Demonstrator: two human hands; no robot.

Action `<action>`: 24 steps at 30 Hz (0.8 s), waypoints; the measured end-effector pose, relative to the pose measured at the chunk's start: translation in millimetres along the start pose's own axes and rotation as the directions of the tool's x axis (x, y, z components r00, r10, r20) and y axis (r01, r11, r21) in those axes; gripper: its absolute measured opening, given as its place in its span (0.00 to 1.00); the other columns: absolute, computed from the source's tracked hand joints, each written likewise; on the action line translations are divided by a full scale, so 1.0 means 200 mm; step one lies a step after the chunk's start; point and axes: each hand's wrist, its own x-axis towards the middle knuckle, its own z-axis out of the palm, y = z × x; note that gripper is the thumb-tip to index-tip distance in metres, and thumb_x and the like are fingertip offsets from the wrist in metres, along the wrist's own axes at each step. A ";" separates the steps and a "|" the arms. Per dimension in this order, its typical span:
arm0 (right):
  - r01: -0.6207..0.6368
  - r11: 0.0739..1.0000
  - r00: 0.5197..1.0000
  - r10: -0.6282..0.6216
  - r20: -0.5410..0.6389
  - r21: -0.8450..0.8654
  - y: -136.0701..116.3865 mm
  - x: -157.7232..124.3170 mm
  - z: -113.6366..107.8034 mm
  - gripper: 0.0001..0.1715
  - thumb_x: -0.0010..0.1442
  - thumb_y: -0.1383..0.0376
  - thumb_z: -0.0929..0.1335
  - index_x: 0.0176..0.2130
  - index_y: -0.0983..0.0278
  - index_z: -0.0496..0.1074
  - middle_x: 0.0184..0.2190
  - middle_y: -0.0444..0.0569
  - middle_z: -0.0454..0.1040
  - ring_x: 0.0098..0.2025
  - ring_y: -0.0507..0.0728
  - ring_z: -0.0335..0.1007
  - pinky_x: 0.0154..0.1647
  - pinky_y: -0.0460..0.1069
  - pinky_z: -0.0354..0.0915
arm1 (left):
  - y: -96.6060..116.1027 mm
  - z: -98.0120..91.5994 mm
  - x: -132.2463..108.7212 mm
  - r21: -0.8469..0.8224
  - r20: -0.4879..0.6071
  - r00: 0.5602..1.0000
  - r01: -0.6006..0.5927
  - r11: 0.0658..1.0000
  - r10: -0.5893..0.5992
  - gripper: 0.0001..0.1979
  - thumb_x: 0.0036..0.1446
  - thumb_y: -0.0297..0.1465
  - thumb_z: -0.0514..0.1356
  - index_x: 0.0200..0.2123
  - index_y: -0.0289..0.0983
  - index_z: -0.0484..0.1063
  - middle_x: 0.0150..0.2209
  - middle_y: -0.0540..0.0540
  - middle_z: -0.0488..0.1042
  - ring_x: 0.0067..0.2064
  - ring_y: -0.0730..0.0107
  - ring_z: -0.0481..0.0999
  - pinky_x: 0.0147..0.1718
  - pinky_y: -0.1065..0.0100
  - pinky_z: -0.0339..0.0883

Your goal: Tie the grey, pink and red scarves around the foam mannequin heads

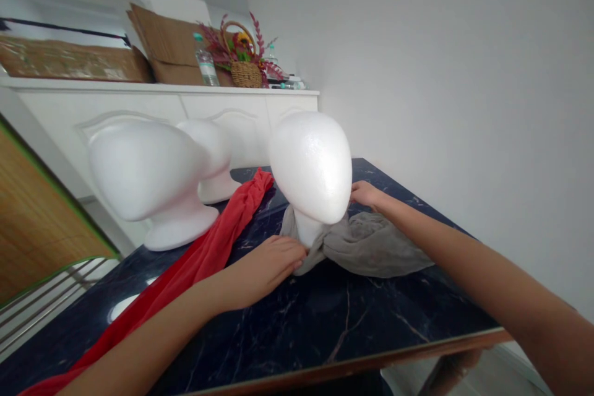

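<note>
A white foam mannequin head stands upright on the dark marbled table. Round its neck lies a grey scarf, bunched to the right with a loose end on the table. My left hand is closed on the scarf at the front left of the neck. Behind the right side of the head is my right hand, by the scarf; its fingertips are partly hidden by the head. A long red scarf stretches across the table to the left, passing under my left forearm.
Two more white foam heads, a near one and a far one, stand at the left. Behind the table a white cabinet carries cardboard boxes, a water bottle and a flower basket. A wooden chair back is at far left.
</note>
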 end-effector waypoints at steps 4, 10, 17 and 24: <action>0.090 0.996 0.995 -0.088 0.046 -0.029 0.00 -0.07 0.00 0.04 0.57 0.72 0.69 0.29 0.69 0.72 0.20 0.41 0.68 0.26 0.51 0.66 0.28 0.46 0.59 | 0.01 0.02 0.01 0.119 -0.019 0.992 0.127 0.985 -0.126 0.12 0.71 0.32 0.46 0.39 0.38 0.67 0.38 0.47 0.74 0.43 0.64 0.73 0.49 0.60 0.62; 0.369 0.919 0.928 -0.355 0.116 -0.141 0.01 -0.33 -0.13 0.19 0.57 0.69 0.68 0.50 0.66 0.71 0.29 0.43 0.73 0.31 0.54 0.69 0.33 0.47 0.61 | 0.10 0.08 0.07 0.258 -0.181 0.957 0.268 0.928 -0.226 0.21 0.62 0.44 0.59 0.52 0.39 0.66 0.45 0.43 0.77 0.47 0.54 0.75 0.49 0.53 0.62; 0.738 0.492 0.646 -0.714 0.271 -0.461 0.05 -0.45 -0.06 0.25 0.58 0.74 0.66 0.54 0.58 0.71 0.49 0.50 0.73 0.48 0.59 0.71 0.44 0.49 0.66 | 0.11 0.13 0.15 0.356 -0.192 0.963 0.247 0.901 -0.188 0.07 0.60 0.28 0.61 0.42 0.37 0.70 0.42 0.45 0.75 0.45 0.56 0.73 0.43 0.56 0.65; 0.690 0.438 0.659 -0.709 0.249 -0.577 0.08 -0.40 -0.07 0.17 0.64 0.73 0.63 0.47 0.59 0.75 0.44 0.50 0.75 0.48 0.57 0.72 0.44 0.48 0.67 | 0.03 0.14 0.08 0.286 -0.045 0.999 0.011 0.958 0.002 0.08 0.65 0.23 0.54 0.44 0.38 0.70 0.45 0.48 0.74 0.47 0.62 0.71 0.45 0.59 0.62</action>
